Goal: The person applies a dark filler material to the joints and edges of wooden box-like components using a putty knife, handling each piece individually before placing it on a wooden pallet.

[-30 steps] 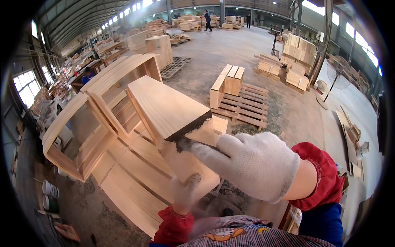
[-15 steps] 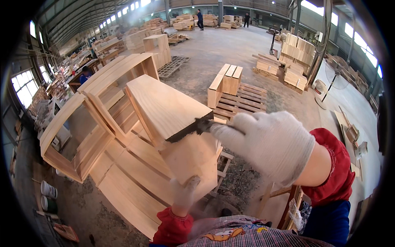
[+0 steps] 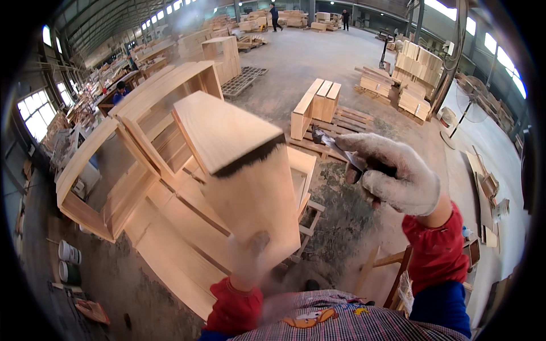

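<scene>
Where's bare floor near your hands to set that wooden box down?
Bare concrete lies right of the wooden box, between the pallet with upright boards and the right hand holding a scraper. Left is crowded: open cabinet frames and flat panels. The left hand grips the box.

Woodworking factory hall: stacked boards [image 3: 412, 68], pallets [image 3: 341, 128], unfinished wooden cabinets [image 3: 165, 108].

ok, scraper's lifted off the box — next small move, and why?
Probably bring the right hand and its putty knife back down to the dark filler band along the wooden box top edge. The blade hangs clear of the wood, the band looks rough, and the left hand braces the box.
</scene>
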Demonstrator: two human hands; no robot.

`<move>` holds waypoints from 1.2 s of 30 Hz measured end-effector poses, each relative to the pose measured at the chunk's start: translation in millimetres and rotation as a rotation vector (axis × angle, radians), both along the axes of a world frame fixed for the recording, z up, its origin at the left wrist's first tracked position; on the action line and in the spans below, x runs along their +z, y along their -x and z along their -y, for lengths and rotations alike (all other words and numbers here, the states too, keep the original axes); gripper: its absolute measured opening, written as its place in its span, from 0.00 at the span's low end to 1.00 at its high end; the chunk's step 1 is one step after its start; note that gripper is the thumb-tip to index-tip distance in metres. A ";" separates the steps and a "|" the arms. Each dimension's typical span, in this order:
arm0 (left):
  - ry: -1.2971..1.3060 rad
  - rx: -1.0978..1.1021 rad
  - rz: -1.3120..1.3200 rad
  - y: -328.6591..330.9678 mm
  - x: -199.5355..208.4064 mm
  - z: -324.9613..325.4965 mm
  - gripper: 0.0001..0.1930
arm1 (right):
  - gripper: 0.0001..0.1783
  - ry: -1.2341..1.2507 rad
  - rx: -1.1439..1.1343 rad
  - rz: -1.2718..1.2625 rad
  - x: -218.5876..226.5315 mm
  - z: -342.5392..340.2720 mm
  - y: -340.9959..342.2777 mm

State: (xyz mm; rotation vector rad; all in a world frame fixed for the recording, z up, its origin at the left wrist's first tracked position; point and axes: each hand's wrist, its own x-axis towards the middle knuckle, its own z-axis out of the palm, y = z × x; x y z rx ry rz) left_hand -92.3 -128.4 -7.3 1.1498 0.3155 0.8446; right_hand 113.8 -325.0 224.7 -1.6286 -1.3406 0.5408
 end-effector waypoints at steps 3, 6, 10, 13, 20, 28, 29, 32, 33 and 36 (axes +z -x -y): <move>-0.407 0.037 -0.037 0.4 17.7 -18.4 0.12 | 0.32 -0.081 0.032 -0.435 -42.3 -1.3 13.1; -0.609 0.122 -0.003 -11.8 47.4 -46.0 0.18 | 0.33 -0.075 0.023 -0.495 -85.8 9.1 33.2; -0.108 0.018 0.343 -42.8 95.1 -71.0 0.20 | 0.32 -0.099 0.017 0.060 -133.9 11.9 58.9; -0.066 0.149 0.181 -56.4 120.7 -71.8 0.22 | 0.30 0.032 -0.034 0.233 -148.7 14.3 82.4; 0.002 0.119 0.245 -66.9 132.2 -64.5 0.22 | 0.28 0.201 -0.064 0.249 -144.8 0.6 112.6; -0.010 0.157 0.224 -70.0 132.8 -65.9 0.23 | 0.29 0.259 -0.124 0.334 -145.5 -6.0 117.7; 0.008 0.162 0.216 -70.4 133.2 -66.0 0.23 | 0.29 0.249 -0.130 0.321 -146.4 -6.7 118.7; 0.012 0.169 0.213 -71.6 133.4 -67.4 0.23 | 0.28 0.245 -0.132 0.367 -147.0 -6.8 119.4; 0.000 0.159 0.220 -71.5 133.2 -68.1 0.23 | 0.28 0.258 -0.140 0.371 -146.8 -6.4 118.8; -0.013 0.160 0.225 -71.5 131.9 -69.1 0.23 | 0.27 0.232 -0.150 0.352 -145.0 -4.8 115.0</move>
